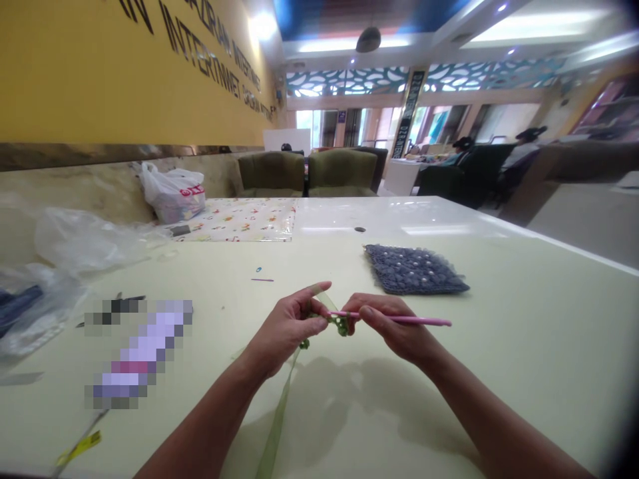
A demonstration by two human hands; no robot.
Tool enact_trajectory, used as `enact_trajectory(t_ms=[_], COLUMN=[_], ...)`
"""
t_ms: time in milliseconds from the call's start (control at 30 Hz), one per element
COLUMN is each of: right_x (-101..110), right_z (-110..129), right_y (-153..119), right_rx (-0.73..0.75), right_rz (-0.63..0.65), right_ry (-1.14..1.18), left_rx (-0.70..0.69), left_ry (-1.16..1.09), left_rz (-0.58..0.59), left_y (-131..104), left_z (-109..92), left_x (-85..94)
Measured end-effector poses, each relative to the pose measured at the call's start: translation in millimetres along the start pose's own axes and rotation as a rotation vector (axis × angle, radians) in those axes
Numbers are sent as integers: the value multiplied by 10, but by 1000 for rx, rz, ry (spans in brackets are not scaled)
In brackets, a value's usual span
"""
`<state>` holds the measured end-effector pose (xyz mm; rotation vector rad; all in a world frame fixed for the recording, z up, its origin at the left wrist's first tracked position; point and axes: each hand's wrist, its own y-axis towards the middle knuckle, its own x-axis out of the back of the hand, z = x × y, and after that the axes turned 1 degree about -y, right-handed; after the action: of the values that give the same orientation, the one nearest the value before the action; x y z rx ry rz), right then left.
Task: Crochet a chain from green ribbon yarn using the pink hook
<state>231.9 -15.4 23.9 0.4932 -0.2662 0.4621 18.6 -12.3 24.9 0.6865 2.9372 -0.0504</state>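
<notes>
In the middle of the head view my right hand (392, 326) is closed around a pink crochet hook (422, 321), whose tip points left. My left hand (294, 319) pinches a small piece of green crochet work (341, 326) just under the hook's tip. A sheer green ribbon (277, 419) passes over the left index finger and trails down from the hand to the table's front. Both hands are a little above the pale table, almost touching each other. Fingers partly hide the stitches.
Beyond my right hand lies a dark blue crocheted piece with pearl beads (414, 269). A thin purple needle-like stick (262, 280) rests behind my left hand. Leftward are dark scissors (120, 307), a blurred purple item (150, 346), clear plastic bags (84, 239) and a white carrier bag (174, 193).
</notes>
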Motion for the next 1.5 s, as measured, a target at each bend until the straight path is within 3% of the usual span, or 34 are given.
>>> enact_trajectory(t_ms=[300,500,933,1100,1200,1333,1500], right_x=[82,91,33,-113,-229,-329,-358], right_z=[-11,-7,-55,-105,-154,-222,-255], right_y=[-18,-14,-14,-30,-38,-42,-38], right_rx=[40,45,139,208,264,340,365], right_rz=[106,111,158,16,-113,-245,-288], right_ry=[-26,-75,-325,-612,-755,-827,-878], left_rx=[-19,-21,-167,-244,-214,-141,-148], left_ry=[61,97,305,409,304,151,100], left_rz=[-31,-73,-163,-234,-255,-264,-282], left_y=[-6,-1,20,14,15,25,32], left_z=[-33,-51,35,84,98,113,160], left_x=[0,-32,-89,-129,-156,-189,-194])
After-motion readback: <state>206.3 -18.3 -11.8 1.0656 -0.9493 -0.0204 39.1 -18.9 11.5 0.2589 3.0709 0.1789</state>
